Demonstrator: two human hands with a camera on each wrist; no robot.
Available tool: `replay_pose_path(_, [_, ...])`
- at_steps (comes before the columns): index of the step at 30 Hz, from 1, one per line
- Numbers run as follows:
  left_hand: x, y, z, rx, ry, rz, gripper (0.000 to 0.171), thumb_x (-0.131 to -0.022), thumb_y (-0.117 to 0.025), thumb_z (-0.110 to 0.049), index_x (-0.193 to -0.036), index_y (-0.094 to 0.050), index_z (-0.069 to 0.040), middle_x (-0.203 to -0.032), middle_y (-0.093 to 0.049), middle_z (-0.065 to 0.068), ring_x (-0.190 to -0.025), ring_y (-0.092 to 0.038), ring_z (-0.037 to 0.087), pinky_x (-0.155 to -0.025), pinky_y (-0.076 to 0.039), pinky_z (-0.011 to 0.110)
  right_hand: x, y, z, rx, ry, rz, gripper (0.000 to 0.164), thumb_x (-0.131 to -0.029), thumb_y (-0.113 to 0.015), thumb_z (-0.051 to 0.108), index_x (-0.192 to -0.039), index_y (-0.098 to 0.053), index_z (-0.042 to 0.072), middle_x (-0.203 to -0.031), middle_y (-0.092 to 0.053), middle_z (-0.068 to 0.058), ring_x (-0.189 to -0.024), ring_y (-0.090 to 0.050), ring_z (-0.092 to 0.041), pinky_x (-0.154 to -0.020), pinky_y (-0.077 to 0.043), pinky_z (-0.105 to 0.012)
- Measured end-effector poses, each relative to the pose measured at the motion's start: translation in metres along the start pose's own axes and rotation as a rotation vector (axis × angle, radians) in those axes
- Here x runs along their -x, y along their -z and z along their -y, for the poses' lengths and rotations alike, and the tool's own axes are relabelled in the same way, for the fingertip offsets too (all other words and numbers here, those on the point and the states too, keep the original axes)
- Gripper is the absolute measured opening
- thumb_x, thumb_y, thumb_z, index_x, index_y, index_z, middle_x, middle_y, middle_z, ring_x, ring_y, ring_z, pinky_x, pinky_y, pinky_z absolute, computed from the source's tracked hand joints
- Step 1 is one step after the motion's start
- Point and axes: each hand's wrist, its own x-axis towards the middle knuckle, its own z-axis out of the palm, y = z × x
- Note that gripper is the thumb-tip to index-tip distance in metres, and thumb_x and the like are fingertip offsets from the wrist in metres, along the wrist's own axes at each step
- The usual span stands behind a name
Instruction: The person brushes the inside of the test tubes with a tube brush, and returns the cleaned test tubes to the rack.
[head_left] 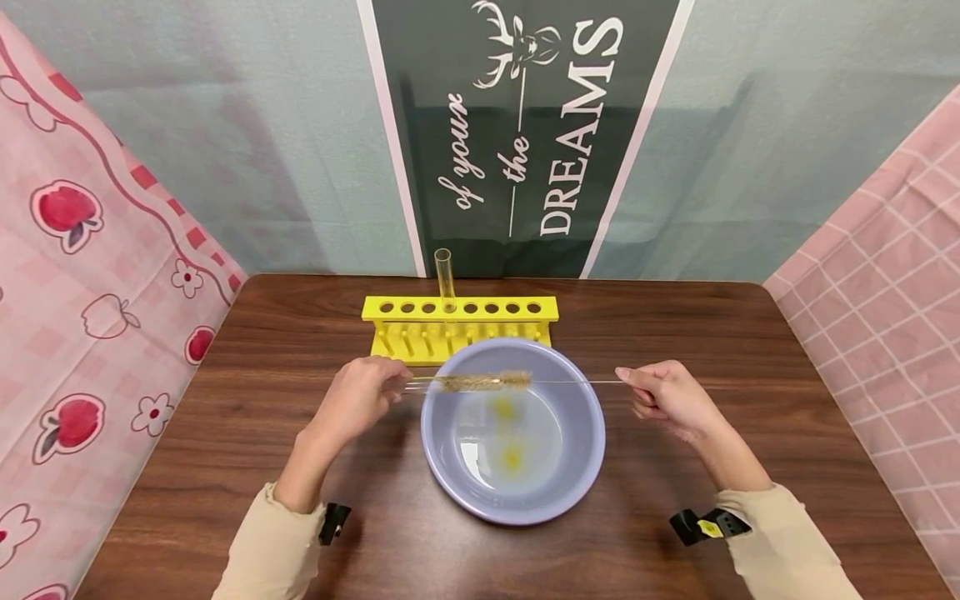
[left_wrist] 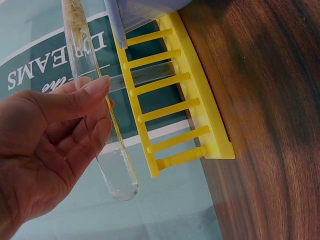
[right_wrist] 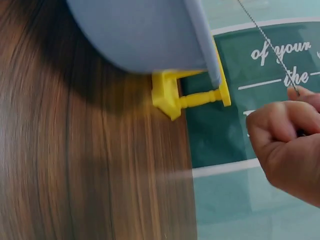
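Observation:
My left hand (head_left: 358, 396) holds a clear glass test tube (left_wrist: 120, 175) near its rounded end, thumb on one side and fingers on the other. The tube lies nearly level, its mouth side over the lavender basin (head_left: 517, 517). A test tube brush (head_left: 517, 381) with tan bristles sits partly inside the tube, and some bristles show past the mouth. Its thin twisted wire handle (right_wrist: 265, 37) runs to my right hand (head_left: 671, 398), which pinches the end between thumb and curled fingers, right of the basin.
Behind the basin stands a yellow test tube rack (head_left: 495, 317), with another glass test tube (head_left: 444, 271) upright in one hole. Shallow liquid (head_left: 540, 450) with two yellow patches shows in the basin. A printed cloth (head_left: 517, 242) hangs behind the wooden table (head_left: 675, 333).

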Motion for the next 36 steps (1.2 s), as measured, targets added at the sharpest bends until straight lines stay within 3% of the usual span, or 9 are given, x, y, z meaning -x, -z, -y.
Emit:
replay_pose_path(4, [0.001,0.000,0.002,0.003,-0.003,-0.003,0.023,-0.066,-0.072,0.007,-0.083,-0.069,-0.007,-0.078,-0.066,0.001,-0.076,-0.062,0.019,-0.067,-0.049,0.037,0.003,0.000,0.001,0.443,0.117,-0.114,0.044,-0.091,-0.054,0.009,-0.050,-0.041,0.001,-0.044,-0.029,0.005,-0.039,-0.024,-0.006,-0.034,-0.020,-0.028])
replay_pose_path(6, [0.002,0.001,0.004,0.006,-0.007,-0.006,0.023,-0.065,-0.073,0.007,-0.083,-0.069,-0.007,-0.078,-0.066,0.002,-0.076,-0.062,0.019,-0.067,-0.049,0.037,0.006,-0.004,0.005,0.590,0.198,-0.151,0.040,-0.089,-0.055,0.004,-0.051,-0.044,0.004,-0.046,-0.032,0.007,-0.042,-0.027,-0.003,-0.036,-0.024,-0.027])
replay_pose_path(11, [0.005,0.000,0.007,0.024,0.010,0.005,0.024,-0.064,-0.073,0.009,-0.081,-0.069,-0.007,-0.078,-0.066,0.001,-0.075,-0.063,0.019,-0.066,-0.049,0.036,0.010,-0.009,0.001,0.717,0.387,-0.241,0.041,-0.082,-0.060,-0.007,-0.052,-0.043,0.016,-0.049,-0.034,0.010,-0.045,-0.030,0.000,-0.040,-0.027,-0.024])
replay_pose_path(15, [0.006,0.000,0.008,0.026,0.030,0.013,0.025,-0.064,-0.073,0.010,-0.081,-0.069,-0.008,-0.079,-0.066,0.002,-0.075,-0.063,0.019,-0.065,-0.050,0.036,0.012,-0.013,0.001,0.743,0.443,-0.281,0.040,-0.078,-0.062,-0.011,-0.054,-0.045,0.017,-0.049,-0.038,0.006,-0.046,-0.030,0.001,-0.040,-0.027,-0.023])
replay_pose_path(17, [0.006,-0.001,0.008,0.019,0.036,0.014,0.025,-0.064,-0.073,0.010,-0.081,-0.069,-0.008,-0.079,-0.066,0.002,-0.075,-0.063,0.019,-0.065,-0.049,0.036,0.012,-0.012,0.000,0.718,0.413,-0.268,0.039,-0.080,-0.061,-0.009,-0.054,-0.046,0.016,-0.049,-0.038,0.004,-0.046,-0.030,0.000,-0.040,-0.027,-0.024])
replay_pose_path(20, [0.006,-0.001,0.008,0.003,0.033,0.021,0.024,-0.065,-0.072,0.009,-0.082,-0.069,-0.007,-0.080,-0.066,0.002,-0.076,-0.062,0.020,-0.066,-0.049,0.037,0.012,-0.006,-0.003,0.613,0.285,-0.219,0.037,-0.086,-0.058,-0.001,-0.053,-0.047,0.011,-0.047,-0.037,0.005,-0.043,-0.029,-0.001,-0.036,-0.027,-0.027])
replay_pose_path(25, [0.007,-0.001,0.007,-0.019,0.013,0.025,0.024,-0.065,-0.070,0.009,-0.082,-0.068,-0.008,-0.079,-0.066,0.001,-0.076,-0.062,0.020,-0.064,-0.049,0.037,0.010,0.007,-0.007,0.226,0.041,-0.103,0.045,-0.092,-0.052,0.011,-0.052,-0.038,-0.002,-0.044,-0.029,0.003,-0.038,-0.021,-0.009,-0.035,-0.014,-0.037])
replay_pose_path(30, [0.007,0.000,0.006,-0.027,0.001,0.009,0.025,-0.065,-0.068,0.010,-0.082,-0.068,-0.008,-0.077,-0.065,0.000,-0.076,-0.062,0.020,-0.063,-0.048,0.036,0.008,0.013,-0.004,-0.147,-0.030,0.073,0.044,-0.094,-0.044,0.003,-0.053,-0.026,0.002,-0.046,-0.017,-0.006,-0.040,-0.010,-0.021,-0.042,-0.008,-0.037])
replay_pose_path(36, [0.009,0.001,0.006,-0.019,-0.006,0.000,0.026,-0.065,-0.067,0.012,-0.082,-0.068,-0.007,-0.078,-0.065,0.001,-0.076,-0.062,0.020,-0.064,-0.049,0.037,0.006,0.019,-0.003,-0.277,-0.079,0.173,0.042,-0.095,-0.035,-0.002,-0.055,-0.025,0.004,-0.049,-0.012,-0.007,-0.041,-0.008,-0.020,-0.044,-0.011,-0.033])
